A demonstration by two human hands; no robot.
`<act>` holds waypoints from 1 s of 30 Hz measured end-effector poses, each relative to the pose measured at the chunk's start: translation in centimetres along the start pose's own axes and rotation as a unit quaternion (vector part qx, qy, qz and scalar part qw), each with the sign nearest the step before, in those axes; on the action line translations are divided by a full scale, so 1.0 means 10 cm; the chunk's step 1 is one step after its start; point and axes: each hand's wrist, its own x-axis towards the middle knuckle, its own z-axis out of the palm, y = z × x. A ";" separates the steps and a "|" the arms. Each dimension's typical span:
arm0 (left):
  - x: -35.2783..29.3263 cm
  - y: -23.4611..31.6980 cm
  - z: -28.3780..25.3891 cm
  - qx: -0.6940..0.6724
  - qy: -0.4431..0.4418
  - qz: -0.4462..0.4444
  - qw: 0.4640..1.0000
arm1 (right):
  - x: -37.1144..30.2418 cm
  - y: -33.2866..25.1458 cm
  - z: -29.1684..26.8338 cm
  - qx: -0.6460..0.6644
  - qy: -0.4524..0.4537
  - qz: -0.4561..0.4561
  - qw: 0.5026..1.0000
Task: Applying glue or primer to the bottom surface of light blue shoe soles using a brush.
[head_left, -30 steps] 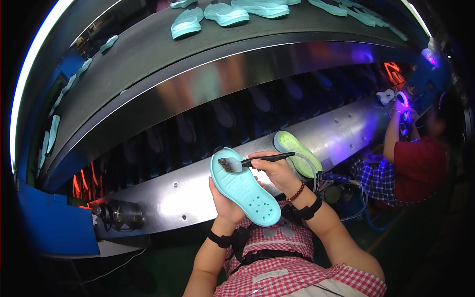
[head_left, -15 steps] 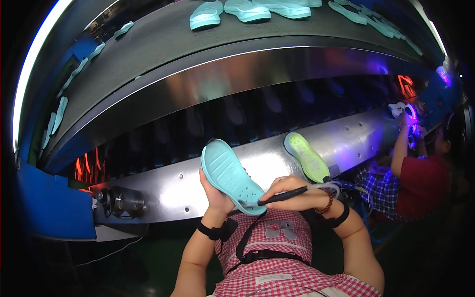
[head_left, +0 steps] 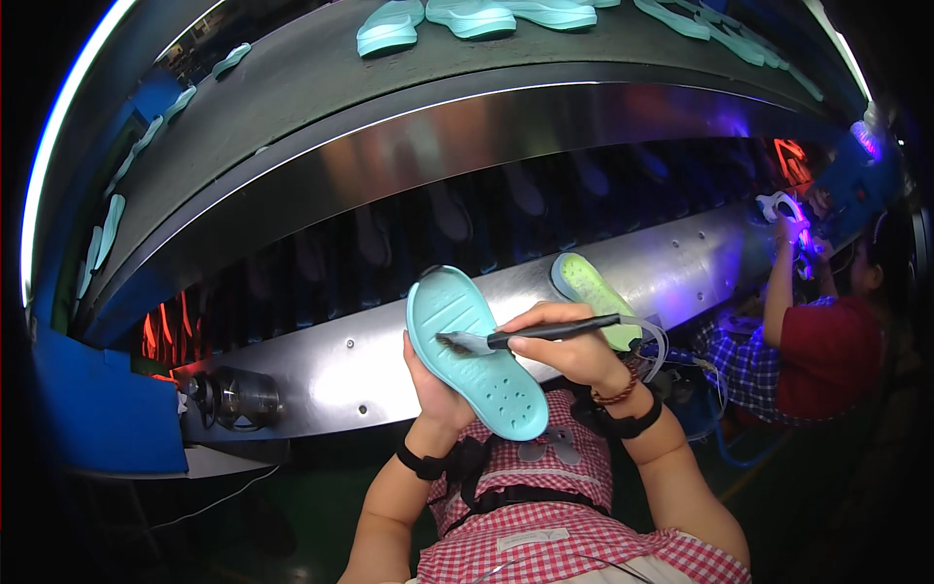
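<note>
My left hand (head_left: 435, 394) grips a light-blue shoe sole (head_left: 506, 389) by its left edge, with the inner face turned up. Grooves cross the sole's far part and small holes dot its near part. In my right hand (head_left: 574, 346) is a black-handled brush (head_left: 550, 330) with a thin clear tube running from its back end. The dark bristles touch the sole's face just below the grooves. Behind my right hand a yellow-green sole (head_left: 586, 280) with a blue edge lies on the metal ledge, partly hidden by that hand.
The metal ledge (head_left: 321, 375) runs along a dark slot under a conveyor belt (head_left: 292, 97), which carries several light-blue soles (head_left: 472, 18). A glass jar (head_left: 243, 397) stands at the ledge's left end. On the right, a person in a red sleeve (head_left: 827, 350) handles a white shoe part.
My right hand has moved the brush from the sole's near end up to its middle. The held sole has shifted slightly right, and the ledge and belt appear slightly shifted left and up.
</note>
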 end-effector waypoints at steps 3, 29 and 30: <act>-0.01 0.00 -0.06 0.079 0.027 0.021 0.996 | -0.12 -0.06 0.02 -0.125 -0.116 -0.053 0.984; -0.01 0.31 0.19 0.064 -0.058 0.233 0.969 | -0.13 -0.04 0.08 -0.117 -0.146 -0.160 0.969; -0.01 0.34 0.19 0.070 -0.075 0.243 0.964 | -0.17 -0.07 0.06 -0.113 -0.186 -0.172 0.961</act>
